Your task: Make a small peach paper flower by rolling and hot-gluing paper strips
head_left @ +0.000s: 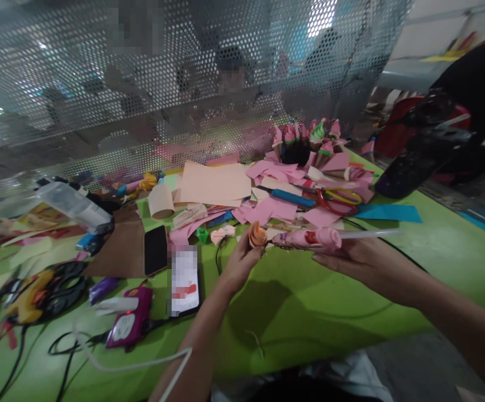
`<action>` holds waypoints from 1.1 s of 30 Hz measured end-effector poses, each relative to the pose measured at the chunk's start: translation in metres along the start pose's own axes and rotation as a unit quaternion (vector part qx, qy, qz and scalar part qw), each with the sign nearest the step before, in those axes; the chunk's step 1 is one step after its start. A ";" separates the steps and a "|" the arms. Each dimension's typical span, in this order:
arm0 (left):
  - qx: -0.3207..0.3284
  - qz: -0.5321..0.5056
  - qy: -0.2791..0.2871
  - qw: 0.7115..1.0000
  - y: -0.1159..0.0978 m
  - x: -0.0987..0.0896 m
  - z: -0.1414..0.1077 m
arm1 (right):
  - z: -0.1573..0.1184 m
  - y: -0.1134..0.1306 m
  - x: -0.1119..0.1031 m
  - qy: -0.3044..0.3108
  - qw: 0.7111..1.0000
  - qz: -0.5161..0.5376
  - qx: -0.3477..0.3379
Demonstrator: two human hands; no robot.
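Near the middle of the green table (pixel 293 324), my left hand (pixel 242 259) is closed around a small orange paper swirl (pixel 258 235). My right hand (pixel 355 265) grips a pink glue gun (pixel 324 239) with a clear glue stick (pixel 376 233) sticking out at the back. The gun's tip points left and meets or nearly meets the orange swirl. Several finished swirl cones, pink and green (pixel 318 132), stand at the back.
Pink paper scraps (pixel 267 209), a blue cutter (pixel 293 198) and red scissors (pixel 337 204) lie beyond my hands. Two phones (pixel 156 251), a magenta power strip (pixel 129 318) and cords are at left. A dark bottle (pixel 410 159) stands at right, a perforated metal panel (pixel 142 106) behind.
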State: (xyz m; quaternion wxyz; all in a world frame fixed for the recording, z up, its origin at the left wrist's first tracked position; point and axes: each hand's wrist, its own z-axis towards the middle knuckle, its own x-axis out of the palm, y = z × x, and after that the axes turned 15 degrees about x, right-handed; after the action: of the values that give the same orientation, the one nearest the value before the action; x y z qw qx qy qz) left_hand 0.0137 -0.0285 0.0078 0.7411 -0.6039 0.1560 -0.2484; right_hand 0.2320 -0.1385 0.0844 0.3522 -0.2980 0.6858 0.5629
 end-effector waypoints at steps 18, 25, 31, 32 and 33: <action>-0.004 -0.021 -0.005 1.000 -0.002 -0.001 0.000 | -0.001 -0.003 0.001 0.001 0.999 0.039 -0.016; 0.000 -0.013 -0.014 1.000 -0.004 0.000 0.000 | -0.002 -0.005 0.002 0.015 0.999 0.032 0.008; -0.002 -0.013 -0.006 1.000 -0.008 0.001 -0.001 | -0.005 -0.003 0.001 0.030 0.998 0.055 0.017; -0.002 -0.014 -0.007 1.000 -0.007 0.001 -0.001 | -0.005 -0.003 0.001 0.029 0.998 0.058 0.011; -0.002 -0.015 -0.009 1.000 -0.006 0.000 -0.001 | -0.004 -0.002 0.002 0.028 0.998 0.059 0.005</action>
State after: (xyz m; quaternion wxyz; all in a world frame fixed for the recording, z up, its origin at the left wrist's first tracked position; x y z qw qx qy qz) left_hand 0.0125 -0.0305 0.0130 0.7372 -0.6100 0.1406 -0.2542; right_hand 0.2320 -0.1433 0.0824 0.3005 -0.2713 0.7147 0.5704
